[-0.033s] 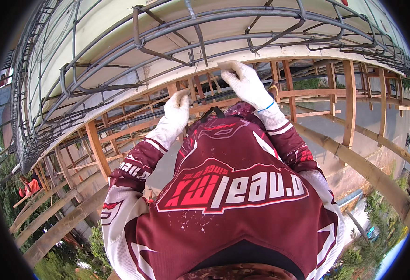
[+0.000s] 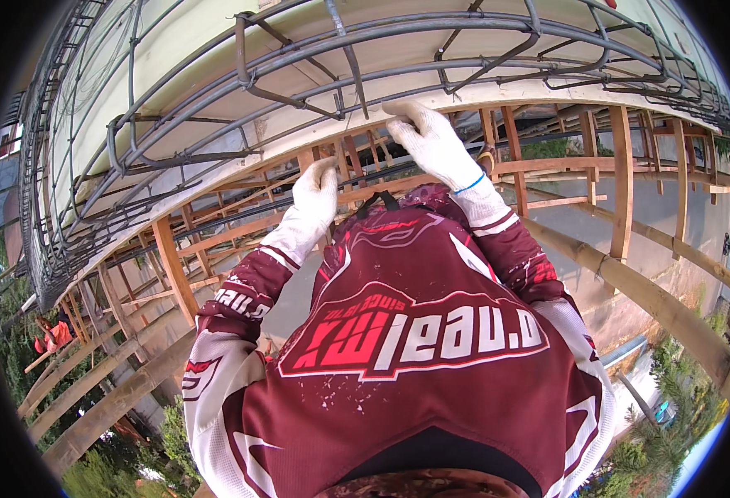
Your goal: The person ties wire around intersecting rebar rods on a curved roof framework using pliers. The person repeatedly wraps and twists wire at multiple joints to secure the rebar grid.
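Note:
My left hand [image 2: 314, 189], in a white knitted glove, is held in front of my chest, just below the pale formwork edge board [image 2: 278, 153]. Its fingers are curled in, and I cannot make out anything in them. Higher up and to the right, my right hand [image 2: 430, 141] wears a matching glove with a blue cuff line. Its fingers reach left over the edge board, with the thumb apart beneath them. Just beyond that hand is the steel rebar cage [image 2: 419, 73], with a bar end [image 2: 358, 87] pointing down close to the fingertips.
Timber props [image 2: 622, 183] and crosspieces stand below the board on both sides. Thick bamboo poles [image 2: 668, 295] slope along the right, with more poles [image 2: 116, 398] at the lower left. An orange-red item [image 2: 58, 334] hangs at far left. Foliage [image 2: 672, 398] shows far below.
My right hand has shifted very slightly left and up along the board. The left hand is nearly still.

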`<act>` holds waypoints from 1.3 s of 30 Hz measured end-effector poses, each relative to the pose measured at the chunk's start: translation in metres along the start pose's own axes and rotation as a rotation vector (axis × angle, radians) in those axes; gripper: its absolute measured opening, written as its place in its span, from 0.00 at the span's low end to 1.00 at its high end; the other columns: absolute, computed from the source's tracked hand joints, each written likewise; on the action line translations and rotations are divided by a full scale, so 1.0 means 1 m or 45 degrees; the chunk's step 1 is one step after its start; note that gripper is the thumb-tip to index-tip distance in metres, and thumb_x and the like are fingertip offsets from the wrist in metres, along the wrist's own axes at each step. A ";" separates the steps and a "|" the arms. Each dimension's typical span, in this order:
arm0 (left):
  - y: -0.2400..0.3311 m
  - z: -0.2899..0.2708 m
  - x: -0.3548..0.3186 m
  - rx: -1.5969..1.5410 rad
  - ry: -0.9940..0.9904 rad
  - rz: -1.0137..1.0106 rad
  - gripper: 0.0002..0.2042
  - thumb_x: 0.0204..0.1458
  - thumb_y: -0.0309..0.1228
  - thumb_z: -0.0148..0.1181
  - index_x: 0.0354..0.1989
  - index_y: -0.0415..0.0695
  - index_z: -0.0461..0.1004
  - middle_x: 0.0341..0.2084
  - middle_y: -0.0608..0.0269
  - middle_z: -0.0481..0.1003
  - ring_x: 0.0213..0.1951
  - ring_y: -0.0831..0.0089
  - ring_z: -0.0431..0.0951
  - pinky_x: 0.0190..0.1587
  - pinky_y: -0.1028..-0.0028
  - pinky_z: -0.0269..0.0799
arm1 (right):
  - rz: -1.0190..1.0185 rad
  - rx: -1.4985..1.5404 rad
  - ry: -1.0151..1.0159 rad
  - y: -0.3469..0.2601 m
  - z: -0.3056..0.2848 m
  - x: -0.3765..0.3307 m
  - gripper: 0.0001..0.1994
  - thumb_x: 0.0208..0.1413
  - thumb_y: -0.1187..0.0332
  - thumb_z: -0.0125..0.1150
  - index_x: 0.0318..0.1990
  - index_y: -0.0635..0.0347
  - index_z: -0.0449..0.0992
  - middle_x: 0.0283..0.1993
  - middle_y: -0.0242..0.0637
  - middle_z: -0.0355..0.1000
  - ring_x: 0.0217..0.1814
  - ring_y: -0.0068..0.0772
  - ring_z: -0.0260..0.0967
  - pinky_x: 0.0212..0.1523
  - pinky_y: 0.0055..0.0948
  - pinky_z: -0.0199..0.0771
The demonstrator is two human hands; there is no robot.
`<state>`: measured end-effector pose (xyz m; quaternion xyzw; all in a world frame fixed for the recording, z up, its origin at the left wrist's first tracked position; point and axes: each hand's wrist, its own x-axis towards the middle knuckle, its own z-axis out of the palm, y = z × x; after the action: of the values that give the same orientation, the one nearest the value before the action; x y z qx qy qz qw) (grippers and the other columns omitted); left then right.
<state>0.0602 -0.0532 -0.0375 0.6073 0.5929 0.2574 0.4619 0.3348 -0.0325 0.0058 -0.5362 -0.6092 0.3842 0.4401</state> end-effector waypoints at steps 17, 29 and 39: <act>0.003 -0.007 0.025 0.198 -0.002 0.303 0.14 0.65 0.24 0.54 0.56 0.35 0.77 0.46 0.50 0.83 0.47 0.68 0.83 0.54 0.71 0.76 | 1.156 1.103 -0.145 -0.002 0.023 0.081 0.14 0.64 0.59 0.63 0.34 0.59 0.73 0.27 0.29 0.67 0.18 0.18 0.57 0.15 0.19 0.56; 0.002 -0.004 0.060 -0.106 -0.220 -0.191 0.20 0.67 0.26 0.49 0.67 0.38 0.69 0.30 0.62 0.78 0.16 0.84 0.65 0.18 0.82 0.62 | 0.723 0.692 -0.122 -0.018 0.019 0.059 0.22 0.66 0.51 0.55 0.39 0.66 0.79 0.23 0.34 0.72 0.19 0.24 0.66 0.18 0.26 0.67; 0.028 0.021 0.068 -0.502 -0.154 -0.479 0.13 0.64 0.24 0.51 0.55 0.38 0.74 0.34 0.60 0.81 0.23 0.79 0.75 0.22 0.79 0.69 | 0.675 0.544 -0.299 -0.010 0.025 0.053 0.29 0.73 0.45 0.40 0.44 0.63 0.80 0.26 0.30 0.72 0.25 0.23 0.70 0.27 0.26 0.71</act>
<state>0.1027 0.0099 -0.0386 0.3992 0.6051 0.2406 0.6454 0.3065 0.0190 0.0137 -0.5235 -0.4014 0.6627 0.3545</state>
